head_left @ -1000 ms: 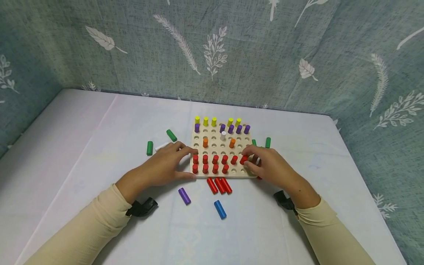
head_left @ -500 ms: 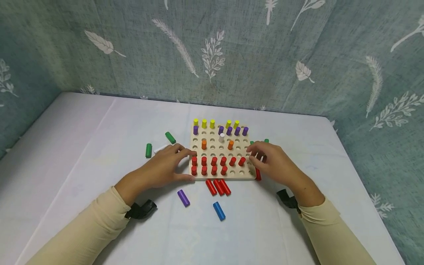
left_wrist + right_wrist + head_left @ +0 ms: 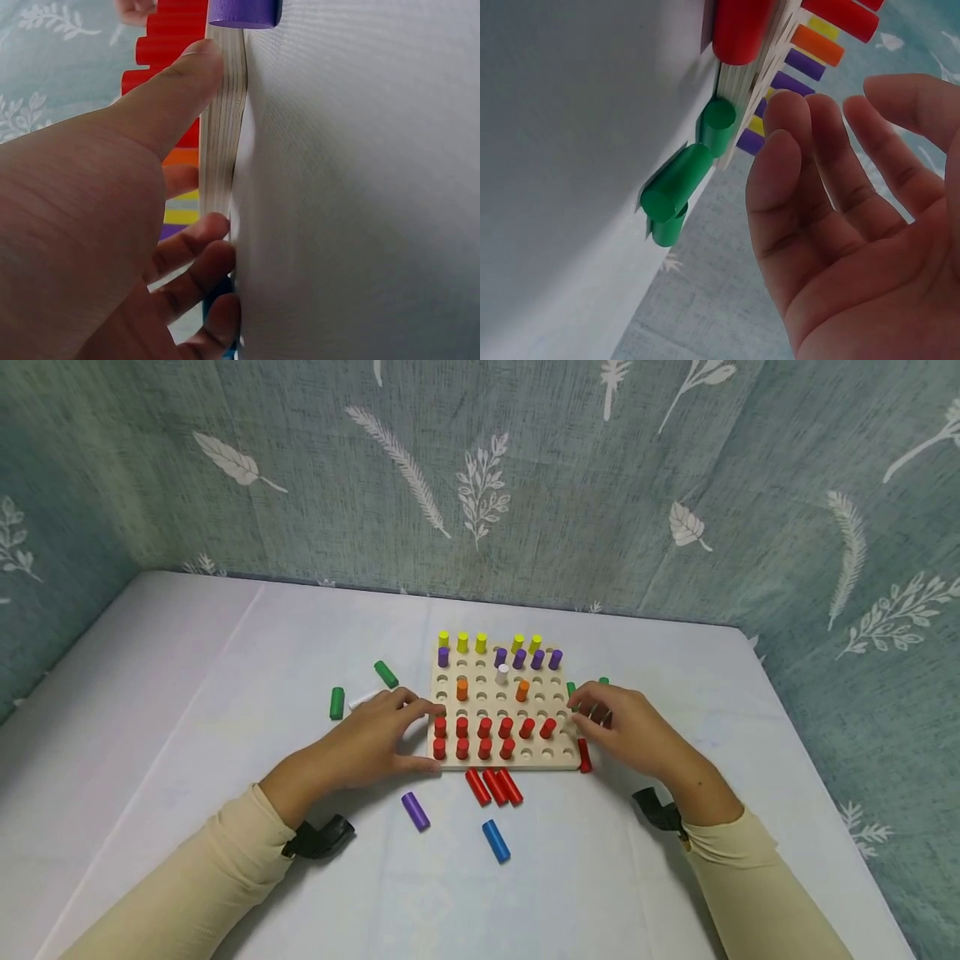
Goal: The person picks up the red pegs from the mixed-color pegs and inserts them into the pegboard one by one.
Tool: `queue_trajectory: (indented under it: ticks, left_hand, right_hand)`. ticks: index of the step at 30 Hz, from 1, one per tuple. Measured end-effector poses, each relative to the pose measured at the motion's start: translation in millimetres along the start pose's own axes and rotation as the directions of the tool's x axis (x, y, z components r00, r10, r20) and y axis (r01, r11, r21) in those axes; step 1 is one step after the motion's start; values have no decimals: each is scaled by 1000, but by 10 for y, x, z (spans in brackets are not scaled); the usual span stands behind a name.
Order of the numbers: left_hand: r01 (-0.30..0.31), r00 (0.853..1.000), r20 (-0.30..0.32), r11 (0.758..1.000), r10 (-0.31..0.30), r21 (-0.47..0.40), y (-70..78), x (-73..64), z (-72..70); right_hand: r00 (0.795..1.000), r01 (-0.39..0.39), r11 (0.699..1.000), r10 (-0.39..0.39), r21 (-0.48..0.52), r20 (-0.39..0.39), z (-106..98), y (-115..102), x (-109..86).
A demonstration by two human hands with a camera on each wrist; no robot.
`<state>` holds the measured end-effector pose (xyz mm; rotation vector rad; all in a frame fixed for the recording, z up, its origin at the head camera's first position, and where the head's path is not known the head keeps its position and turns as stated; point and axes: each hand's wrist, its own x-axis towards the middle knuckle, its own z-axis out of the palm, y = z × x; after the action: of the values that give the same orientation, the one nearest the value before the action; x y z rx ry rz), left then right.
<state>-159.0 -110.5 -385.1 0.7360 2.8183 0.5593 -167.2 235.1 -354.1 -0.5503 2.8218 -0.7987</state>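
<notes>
A wooden pegboard (image 3: 543, 758) lies on the table, with upright pegs in yellow, purple, white, orange and red. Two rows of red pegs (image 3: 485, 727) stand near its front. My left hand (image 3: 367, 735) rests at the board's left side, its thumb (image 3: 196, 71) along the board's edge in the left wrist view, fingers loosely spread. Just off the right side is my right hand (image 3: 630, 727), raised with relaxed fingers. Nothing sits between its thumb and fingers in the right wrist view. Beside it a red peg (image 3: 584, 756) lies against the board's right edge.
Several red pegs (image 3: 495, 787) lie before the board, with a purple peg (image 3: 416, 811) and a blue peg (image 3: 496, 841) nearer me. Green pegs (image 3: 676, 180) lie to the right; a green peg (image 3: 337, 702) and a white peg (image 3: 365, 697) to the left. A patterned cloth (image 3: 300, 485) hangs behind.
My right hand has let go of the rightmost red peg in the second row from the front and drawn off to the right. My left hand stays at the board.
</notes>
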Motion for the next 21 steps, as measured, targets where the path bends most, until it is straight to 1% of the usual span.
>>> queue_trajectory:
  ticks: [5, 10, 16, 21]
  left_hand:
    - [-2, 1000, -18, 1000, 2, 4, 0, 4, -6]
    - [0, 1000, 4, 1000, 0, 1, -1, 1, 5]
    - [-2, 1000, -14, 1000, 2, 1, 0, 8, -10]
    - [7, 1000, 7, 1000, -7, -5, 5, 5, -3]
  right_hand:
    - [1000, -12, 1000, 12, 5, 12, -16, 26, 17]
    - [997, -36, 999, 36, 4, 61, -21, 65, 11]
    - [997, -17, 1000, 17, 0, 71, -43, 97, 11]
    - [991, -32, 999, 30, 10, 129, -43, 132, 4]
